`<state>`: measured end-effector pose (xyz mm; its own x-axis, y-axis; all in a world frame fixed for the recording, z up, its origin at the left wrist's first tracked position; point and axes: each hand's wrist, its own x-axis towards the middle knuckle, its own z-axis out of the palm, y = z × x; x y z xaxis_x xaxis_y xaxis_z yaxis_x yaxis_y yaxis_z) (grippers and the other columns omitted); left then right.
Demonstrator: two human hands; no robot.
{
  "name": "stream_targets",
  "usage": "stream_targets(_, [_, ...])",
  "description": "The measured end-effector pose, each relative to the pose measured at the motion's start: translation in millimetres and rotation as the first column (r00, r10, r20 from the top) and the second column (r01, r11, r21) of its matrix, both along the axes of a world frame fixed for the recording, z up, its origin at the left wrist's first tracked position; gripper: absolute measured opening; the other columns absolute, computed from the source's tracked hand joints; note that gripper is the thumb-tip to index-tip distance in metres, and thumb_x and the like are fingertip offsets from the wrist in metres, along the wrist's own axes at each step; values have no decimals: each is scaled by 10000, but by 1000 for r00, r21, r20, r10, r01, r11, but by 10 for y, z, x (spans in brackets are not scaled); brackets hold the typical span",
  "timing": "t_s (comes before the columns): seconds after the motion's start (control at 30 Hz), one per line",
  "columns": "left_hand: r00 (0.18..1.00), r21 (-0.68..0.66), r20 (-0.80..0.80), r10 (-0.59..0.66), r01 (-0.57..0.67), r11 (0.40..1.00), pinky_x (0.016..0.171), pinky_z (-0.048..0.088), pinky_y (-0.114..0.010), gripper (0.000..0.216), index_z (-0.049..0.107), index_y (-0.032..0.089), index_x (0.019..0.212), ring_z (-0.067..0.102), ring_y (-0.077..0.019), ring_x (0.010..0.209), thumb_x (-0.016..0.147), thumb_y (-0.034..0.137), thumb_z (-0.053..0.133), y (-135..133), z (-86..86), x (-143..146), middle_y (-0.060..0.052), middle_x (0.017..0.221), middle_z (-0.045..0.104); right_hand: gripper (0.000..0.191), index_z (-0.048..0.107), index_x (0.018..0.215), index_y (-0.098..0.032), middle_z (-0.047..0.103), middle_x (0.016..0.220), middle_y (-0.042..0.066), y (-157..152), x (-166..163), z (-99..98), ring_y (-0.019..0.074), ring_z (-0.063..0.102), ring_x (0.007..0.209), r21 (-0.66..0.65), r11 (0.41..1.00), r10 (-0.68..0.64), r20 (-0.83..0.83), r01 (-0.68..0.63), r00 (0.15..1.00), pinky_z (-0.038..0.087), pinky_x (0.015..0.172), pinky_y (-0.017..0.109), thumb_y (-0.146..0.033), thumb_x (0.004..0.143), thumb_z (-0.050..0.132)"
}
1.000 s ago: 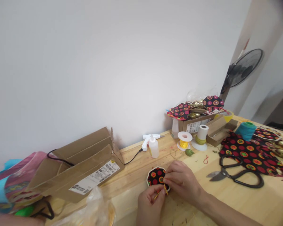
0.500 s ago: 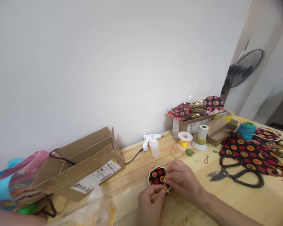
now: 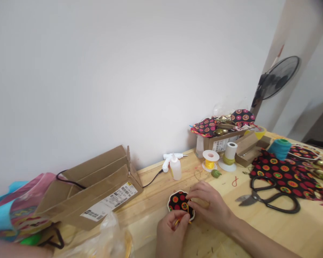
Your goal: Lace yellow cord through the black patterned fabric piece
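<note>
A small scallop-edged fabric piece (image 3: 179, 201), black with red and orange flower prints and a cream rim, lies on the wooden table. Just over its near edge, my left hand (image 3: 173, 229) pinches a thin yellow cord (image 3: 188, 208) between thumb and forefinger. The cord stands up a little from the fingers, and a short bit shows below the thumb. My right hand (image 3: 208, 203) hovers at the fabric piece's right side, thumb and forefinger slightly apart beside the cord's upper end.
A white glue gun (image 3: 167, 162) and squeeze bottle (image 3: 175, 167) stand behind. Right of them are a yellow cord spool (image 3: 210, 162), a green cord spool (image 3: 228, 160) and black scissors (image 3: 269, 199) beside patterned cloth (image 3: 274, 175). Left stand a cardboard box (image 3: 97, 193) and plastic bag (image 3: 109, 233).
The right thumb and forefinger have parted and moved slightly up from the yellow cord. My left hand keeps its pinch in nearly the same spot.
</note>
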<state>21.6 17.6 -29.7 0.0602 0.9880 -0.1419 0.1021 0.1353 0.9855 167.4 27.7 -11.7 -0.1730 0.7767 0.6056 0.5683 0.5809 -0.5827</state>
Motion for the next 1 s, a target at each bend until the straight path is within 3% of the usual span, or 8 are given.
stream_targets(0.17, [995, -17, -70, -73, 72, 997, 434, 316, -176, 231, 641, 119, 585, 412, -93, 435, 583, 347, 602, 12, 30, -20, 9, 473, 536, 78, 594, 724, -205, 570, 764, 27, -62, -2, 91, 143, 490, 748, 4, 991, 134, 109, -135, 985, 380, 668, 297, -170, 722, 524])
stream_targets(0.33, [971, 13, -219, -96, 101, 995, 387, 159, -175, 268, 628, 106, 566, 201, -55, 389, 611, 364, 568, -7, 41, -29, 76, 400, 289, 65, 575, 699, -199, 576, 741, 20, -55, 18, 78, 146, 477, 761, -38, 976, 216, 162, -213, 963, 368, 686, 301, -167, 714, 520])
stream_targets(0.47, [942, 28, -318, -108, 124, 992, 394, 140, -184, 255, 633, 117, 561, 189, -63, 397, 616, 355, 559, -22, 40, -33, 85, 404, 226, 84, 542, 680, -185, 575, 751, 19, -39, 23, 70, 133, 469, 746, -101, 955, 292, 183, -278, 939, 367, 675, 276, -140, 728, 491])
stream_targets(0.57, [929, 13, -352, -116, 129, 992, 400, 147, -190, 240, 631, 123, 566, 198, -67, 401, 615, 347, 560, -14, 33, -52, 86, 407, 222, 95, 500, 704, -177, 554, 745, 23, -46, 0, 65, 134, 454, 739, -174, 950, 294, 240, -257, 925, 366, 670, 268, -122, 754, 442])
stream_targets(0.7, [937, 20, -334, -102, 115, 993, 411, 160, -194, 224, 621, 124, 586, 221, -75, 414, 630, 328, 540, -2, 34, -89, 79, 420, 258, 113, 449, 703, -178, 516, 728, 36, -33, -17, 17, 147, 430, 695, -158, 977, 180, 252, -143, 951, 360, 627, 278, -133, 773, 372])
stream_targets(0.83, [950, -5, -299, -90, 93, 996, 409, 143, -197, 216, 606, 125, 601, 207, -74, 410, 633, 326, 531, -10, 55, -98, 85, 414, 243, 172, 388, 696, -187, 463, 698, 26, 30, 95, 6, 145, 414, 658, -113, 991, -63, 56, 69, 996, 352, 611, 278, -181, 822, 273])
stream_targets(0.93, [957, -10, -281, -69, 69, 998, 405, 125, -198, 209, 598, 127, 598, 182, -71, 401, 628, 323, 534, -16, 51, -89, 94, 402, 213, 165, 378, 702, -194, 428, 664, 0, 79, 281, 80, 138, 411, 624, -124, 952, -295, -136, 279, 946, 351, 583, 262, -244, 828, 284])
stream_targets(1.0, [960, -8, -274, -62, 62, 998, 401, 119, -196, 209, 596, 128, 603, 172, -69, 397, 626, 326, 536, -14, 38, -85, 98, 398, 203, 172, 406, 703, -194, 427, 639, -12, 88, 459, 166, 137, 409, 599, -123, 895, -445, -273, 428, 853, 347, 561, 260, -279, 813, 305])
